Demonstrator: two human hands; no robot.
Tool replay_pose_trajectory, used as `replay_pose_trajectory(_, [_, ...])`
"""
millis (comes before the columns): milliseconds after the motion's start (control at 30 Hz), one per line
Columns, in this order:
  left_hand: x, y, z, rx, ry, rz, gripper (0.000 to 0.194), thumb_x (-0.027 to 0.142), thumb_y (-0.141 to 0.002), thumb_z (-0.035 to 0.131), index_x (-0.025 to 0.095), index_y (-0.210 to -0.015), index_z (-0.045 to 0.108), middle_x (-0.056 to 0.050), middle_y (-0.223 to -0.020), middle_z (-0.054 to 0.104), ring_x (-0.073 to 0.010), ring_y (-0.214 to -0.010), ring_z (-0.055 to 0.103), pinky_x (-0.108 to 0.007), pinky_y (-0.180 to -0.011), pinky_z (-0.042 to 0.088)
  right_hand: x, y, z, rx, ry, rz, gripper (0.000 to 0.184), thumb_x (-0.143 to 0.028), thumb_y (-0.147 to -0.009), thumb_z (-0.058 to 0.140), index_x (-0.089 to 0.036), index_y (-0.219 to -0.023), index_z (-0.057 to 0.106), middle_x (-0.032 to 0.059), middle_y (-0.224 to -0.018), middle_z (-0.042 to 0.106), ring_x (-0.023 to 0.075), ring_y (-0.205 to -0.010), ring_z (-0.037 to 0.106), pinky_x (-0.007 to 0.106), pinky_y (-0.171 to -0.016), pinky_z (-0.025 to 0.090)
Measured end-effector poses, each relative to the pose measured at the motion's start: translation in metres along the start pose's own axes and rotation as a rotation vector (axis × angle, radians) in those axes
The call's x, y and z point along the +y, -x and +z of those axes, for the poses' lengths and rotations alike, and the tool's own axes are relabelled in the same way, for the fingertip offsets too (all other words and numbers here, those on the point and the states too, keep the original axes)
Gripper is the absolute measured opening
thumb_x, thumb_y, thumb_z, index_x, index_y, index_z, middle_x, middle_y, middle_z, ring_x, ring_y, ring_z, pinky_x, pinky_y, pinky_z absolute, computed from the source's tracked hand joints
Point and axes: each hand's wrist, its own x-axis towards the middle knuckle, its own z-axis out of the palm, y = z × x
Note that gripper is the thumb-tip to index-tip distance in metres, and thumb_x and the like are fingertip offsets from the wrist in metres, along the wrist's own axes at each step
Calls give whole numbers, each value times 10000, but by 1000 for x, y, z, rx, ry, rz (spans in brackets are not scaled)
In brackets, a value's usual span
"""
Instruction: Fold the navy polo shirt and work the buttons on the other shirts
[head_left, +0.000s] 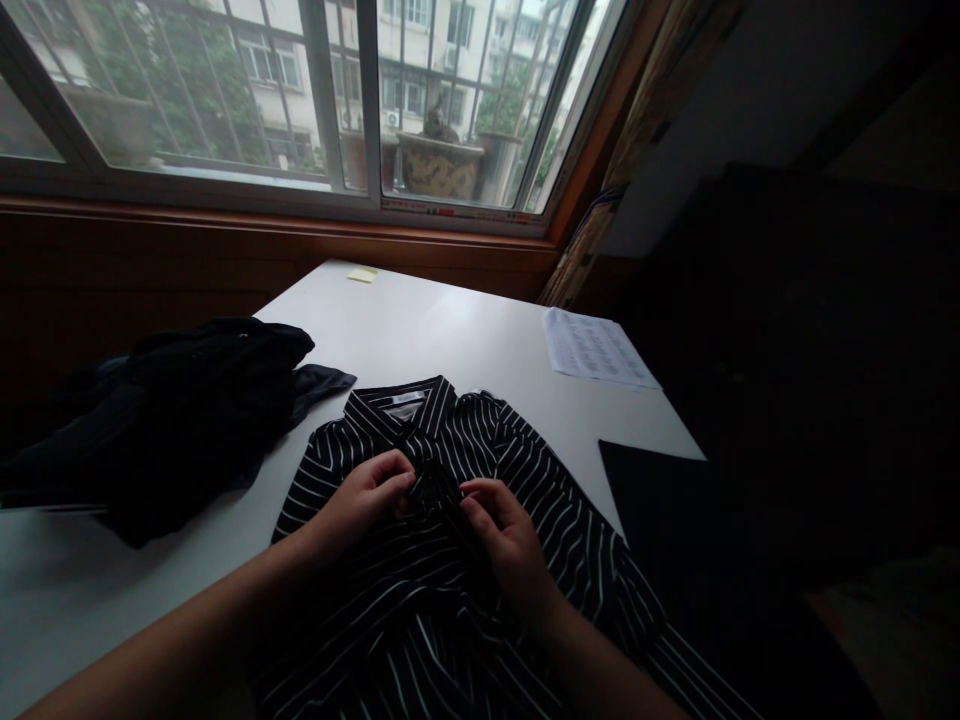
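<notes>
The shirt lies on the table, clothes pile at left, papers behind at right.

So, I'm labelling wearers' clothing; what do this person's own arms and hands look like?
The left hand and right hand are gloveless, with no watch or bracelet showing at either wrist. Both forearms are bare, with no sleeve in view. Dim light hides finer detail.

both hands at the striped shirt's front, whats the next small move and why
Perhaps ease the right hand slightly toward the left hand, since dark, bunched cloth lies in the gap between them; both are at the front of the striped shirt, below its collar.
</notes>
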Motion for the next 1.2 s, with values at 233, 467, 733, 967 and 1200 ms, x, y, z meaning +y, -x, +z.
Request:
replay_pose_trajectory(233, [1,2,-3,93,5,108,237,405,-910,581,175,-853,570,14,-750,533,-140,-685,506,-262,-661,431,-1,1,-2,142,-96,-64,247,-417,-998,499,-221,-1036,644,17,-854,639,148,-730,561,272,-685,477])
replay_pose_trajectory(467, [12,15,-5,500,-208,451,219,295,-948,487,199,-754,519,-43,-981,576,-206,-960,527,-338,-910,435,-2,1,-4,296,-133,-81,221,-394,-1009,477,-234,-1029,627,-10,-791,586,128,-661,503,258,-631,450])
replay_pose_trajectory(733, [8,22,4,14,-503,699,242,274,-975,442,213,-1145,603,-105,-1395,529,-289,-1335,444,-513,-1129,368,-4,0,-4,304,-110,-81,218,-395,-995,480,-226,-1019,615,-15,-766,565,130,-633,484,262,-605,430])
replay_pose_trajectory(967, [-18,9,19,-265,-987,667,521,328,-926,630,280,-1422,477,-94,-1481,514,-310,-1427,397,-627,-1203,182,-22,-2,-14,222,-68,-129,180,-346,-984,491,-224,-1050,605,-23,-739,565,128,-627,494,268,-611,435])
replay_pose_trajectory(1200, [-19,10,17,-245,-998,702,517,287,-934,617,284,-1430,473,-98,-1474,522,-300,-1418,418,-620,-1197,212,-57,6,-40,-241,477,-117,121,-285,-945,563,-228,-877,644,-7,-749,626,151,-664,568,291,-613,429])
